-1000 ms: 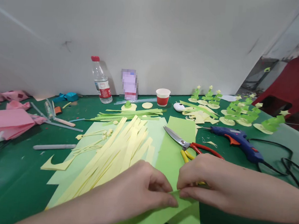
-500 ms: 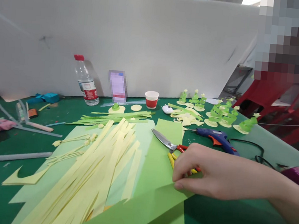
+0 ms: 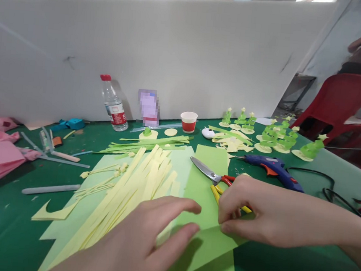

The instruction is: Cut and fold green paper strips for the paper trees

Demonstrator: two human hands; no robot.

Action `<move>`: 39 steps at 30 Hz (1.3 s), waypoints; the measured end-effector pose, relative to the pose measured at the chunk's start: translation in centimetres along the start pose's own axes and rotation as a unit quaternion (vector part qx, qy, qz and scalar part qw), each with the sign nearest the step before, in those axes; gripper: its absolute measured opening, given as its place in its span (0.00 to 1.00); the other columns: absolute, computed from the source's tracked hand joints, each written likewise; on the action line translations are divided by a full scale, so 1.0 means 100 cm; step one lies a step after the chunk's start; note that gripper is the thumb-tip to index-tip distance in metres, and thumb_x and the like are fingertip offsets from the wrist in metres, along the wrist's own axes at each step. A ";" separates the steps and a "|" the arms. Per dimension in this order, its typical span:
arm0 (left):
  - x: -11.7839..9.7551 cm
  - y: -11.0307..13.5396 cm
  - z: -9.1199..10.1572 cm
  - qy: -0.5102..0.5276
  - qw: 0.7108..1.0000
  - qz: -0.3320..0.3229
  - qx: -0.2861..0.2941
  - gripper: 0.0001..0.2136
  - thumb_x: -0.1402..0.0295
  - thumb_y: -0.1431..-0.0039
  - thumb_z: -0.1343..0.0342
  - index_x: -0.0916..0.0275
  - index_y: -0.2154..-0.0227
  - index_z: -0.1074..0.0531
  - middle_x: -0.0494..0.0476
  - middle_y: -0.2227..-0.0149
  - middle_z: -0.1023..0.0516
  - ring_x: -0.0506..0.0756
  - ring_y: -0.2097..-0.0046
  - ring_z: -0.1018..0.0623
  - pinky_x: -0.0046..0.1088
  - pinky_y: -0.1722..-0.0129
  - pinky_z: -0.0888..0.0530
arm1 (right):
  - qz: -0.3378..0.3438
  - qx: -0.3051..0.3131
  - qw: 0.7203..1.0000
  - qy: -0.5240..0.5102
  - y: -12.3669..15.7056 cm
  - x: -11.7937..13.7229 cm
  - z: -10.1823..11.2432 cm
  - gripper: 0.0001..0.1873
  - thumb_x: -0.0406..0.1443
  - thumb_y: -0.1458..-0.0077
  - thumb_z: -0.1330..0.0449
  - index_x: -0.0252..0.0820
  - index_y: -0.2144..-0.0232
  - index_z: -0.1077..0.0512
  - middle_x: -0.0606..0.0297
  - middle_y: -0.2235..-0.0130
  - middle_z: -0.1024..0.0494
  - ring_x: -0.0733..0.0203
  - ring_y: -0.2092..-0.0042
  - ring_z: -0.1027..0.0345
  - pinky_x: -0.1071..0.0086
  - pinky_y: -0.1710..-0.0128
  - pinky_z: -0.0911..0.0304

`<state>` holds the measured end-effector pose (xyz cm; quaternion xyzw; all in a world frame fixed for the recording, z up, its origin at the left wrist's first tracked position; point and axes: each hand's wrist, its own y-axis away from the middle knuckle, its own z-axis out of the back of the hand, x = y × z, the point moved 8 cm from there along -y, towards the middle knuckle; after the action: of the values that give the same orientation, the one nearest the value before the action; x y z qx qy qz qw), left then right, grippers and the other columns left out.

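My right hand (image 3: 262, 212) is closed, thumb and fingers pinching the far right edge of a green paper sheet (image 3: 205, 243). My left hand (image 3: 146, 233) hovers over the sheet's left part with thumb and forefinger spread and nothing between them. Scissors (image 3: 207, 169) with red and yellow handles lie just beyond the right hand, which partly hides their handles; another piece of green paper (image 3: 205, 158) is beneath them. Left of that, a heap of pale yellow paper strips (image 3: 114, 205) is partly covered by my left forearm.
A blue hot glue gun (image 3: 274, 171) lies right of the scissors. Several small green paper trees (image 3: 268, 139) stand at back right. A paper cup (image 3: 188, 122), a water bottle (image 3: 116, 113) and green strips (image 3: 148, 143) are along the back. Pink paper (image 3: 0, 157) sits at left.
My left hand has come into view from below and now hangs over the green sheet. The right hand keeps its pinch on the sheet. The camera view has shifted slightly left.
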<state>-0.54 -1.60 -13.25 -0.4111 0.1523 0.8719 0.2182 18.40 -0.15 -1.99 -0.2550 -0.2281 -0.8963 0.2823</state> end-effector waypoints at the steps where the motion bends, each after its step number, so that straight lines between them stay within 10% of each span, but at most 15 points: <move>1: -0.037 -0.020 0.000 -0.026 0.999 0.020 0.029 0.15 0.58 0.45 0.49 0.53 0.56 0.29 0.53 0.54 0.27 0.59 0.53 0.30 0.31 0.55 0.35 | -0.006 -0.001 1.000 -0.003 -0.001 -0.001 -0.001 0.10 0.31 0.53 0.48 0.38 0.79 0.28 0.66 0.76 0.29 0.68 0.75 0.43 0.74 0.76 0.47; 4: -0.112 -0.055 -0.007 -0.060 0.988 0.056 0.132 0.17 0.54 0.47 0.50 0.61 0.66 0.23 0.54 0.70 0.24 0.53 0.69 0.30 0.25 0.72 0.37 | -0.033 0.000 0.999 -0.023 -0.005 -0.007 -0.004 0.09 0.31 0.55 0.49 0.37 0.81 0.31 0.68 0.79 0.33 0.70 0.77 0.47 0.74 0.78 0.50; 6: -0.125 -0.061 -0.010 -0.031 0.984 0.069 0.159 0.17 0.57 0.47 0.50 0.65 0.71 0.22 0.51 0.78 0.28 0.48 0.77 0.36 0.23 0.78 0.43 | -0.042 0.014 0.998 -0.048 -0.006 -0.011 -0.006 0.09 0.32 0.55 0.49 0.37 0.83 0.33 0.70 0.81 0.38 0.71 0.78 0.51 0.74 0.80 0.53; 26: -0.097 -0.043 -0.023 0.392 0.863 0.143 0.285 0.08 0.64 0.47 0.44 0.62 0.68 0.24 0.52 0.71 0.19 0.49 0.70 0.22 0.23 0.62 0.28 | -0.041 0.114 0.965 -0.232 -0.010 -0.036 0.003 0.14 0.39 0.54 0.41 0.36 0.85 0.34 0.76 0.86 0.48 0.75 0.83 0.59 0.73 0.82 0.63; 39: -0.098 -0.036 -0.026 0.427 0.846 0.100 0.303 0.10 0.68 0.41 0.51 0.66 0.69 0.27 0.58 0.68 0.19 0.53 0.63 0.21 0.29 0.59 0.28 | -0.032 0.139 0.965 -0.219 -0.012 -0.048 0.005 0.16 0.42 0.56 0.40 0.35 0.84 0.33 0.74 0.85 0.44 0.75 0.82 0.57 0.72 0.82 0.62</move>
<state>8.56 -2.15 -7.53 -0.6387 0.5273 0.5378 0.1574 21.23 2.92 -4.71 -0.3963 -0.4147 -0.7864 0.2292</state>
